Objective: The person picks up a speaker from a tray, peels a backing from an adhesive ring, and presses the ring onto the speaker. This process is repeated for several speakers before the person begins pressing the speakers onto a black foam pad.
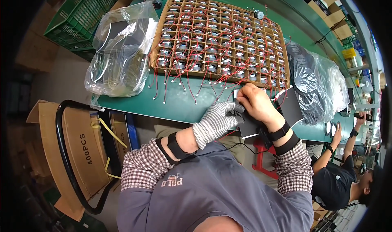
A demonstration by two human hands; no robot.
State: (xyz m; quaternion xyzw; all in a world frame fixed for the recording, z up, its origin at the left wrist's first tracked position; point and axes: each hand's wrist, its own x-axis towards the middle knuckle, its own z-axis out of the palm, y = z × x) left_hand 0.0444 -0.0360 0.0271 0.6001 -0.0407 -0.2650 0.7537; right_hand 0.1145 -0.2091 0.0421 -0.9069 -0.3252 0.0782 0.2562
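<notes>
My left hand [216,122], in a grey-and-white striped glove with dark fingertips, is closed near the table's front edge. My bare right hand [257,104] meets it there, its thumb and fingers pinched together. Whatever lies between the fingers is too small or hidden to name. Just under both hands is a black sheet [250,128] with a pale edge; whether the glove grips it I cannot tell. Beyond them stands a shallow cardboard box [216,73] divided into cells, filled with small round speakers [197,65]. Their red and black wires [188,83] with white plugs hang over its near side.
On the green table [171,105], a clear bag [118,64] lies left and a bag of black ring-shaped parts [312,85] right. More black sheets [289,108] lie by my right hand. A loose speaker [258,14] rests atop the box. A co-worker [337,183] sits at right.
</notes>
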